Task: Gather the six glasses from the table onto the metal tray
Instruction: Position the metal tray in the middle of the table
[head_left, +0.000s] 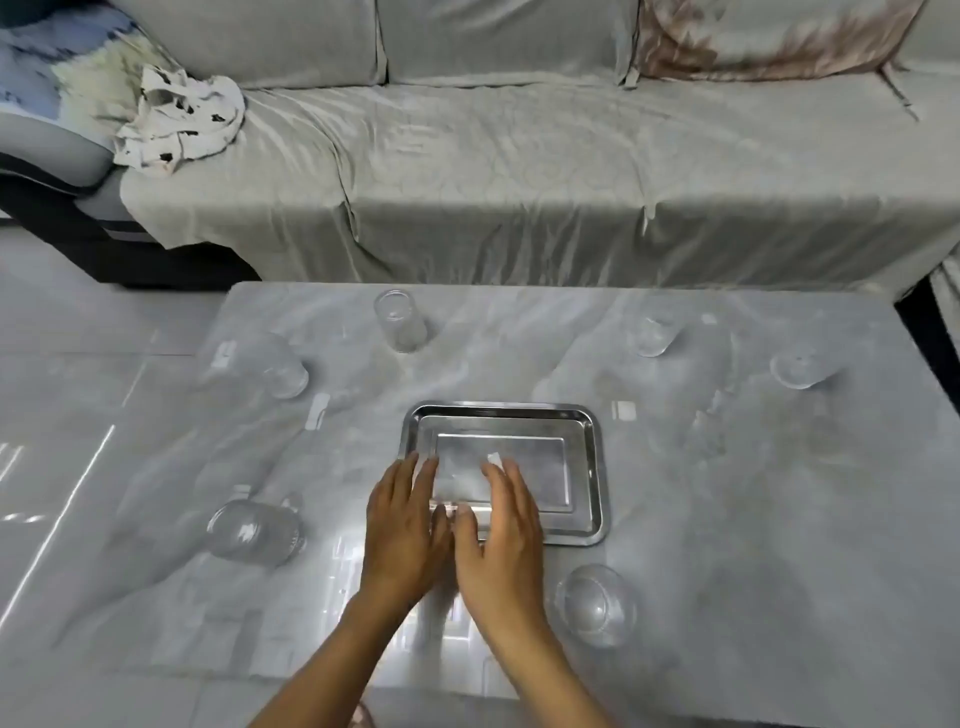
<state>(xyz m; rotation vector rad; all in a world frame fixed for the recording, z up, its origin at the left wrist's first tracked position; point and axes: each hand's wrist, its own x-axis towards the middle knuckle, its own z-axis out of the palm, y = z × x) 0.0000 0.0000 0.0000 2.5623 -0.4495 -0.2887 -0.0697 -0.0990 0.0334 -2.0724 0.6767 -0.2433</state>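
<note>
A rectangular metal tray (582, 441) lies in the middle of the glossy marble table with nothing standing in it. Several clear glasses stand on the table around it: one at the far edge (400, 319), one at the left (284, 373), one at the near left (254, 530), one at the near right (595, 605) and two at the far right (652, 335) (800, 370). My left hand (405, 525) and my right hand (501, 540) hover side by side, palms down, over the tray's near left corner. Both have fingers spread and hold nothing.
A sofa under a grey cover (493, 171) runs along the far side of the table (727, 493). A crumpled white cloth (182, 122) lies on its left seat. Tiled floor (78, 389) shows to the left of the table.
</note>
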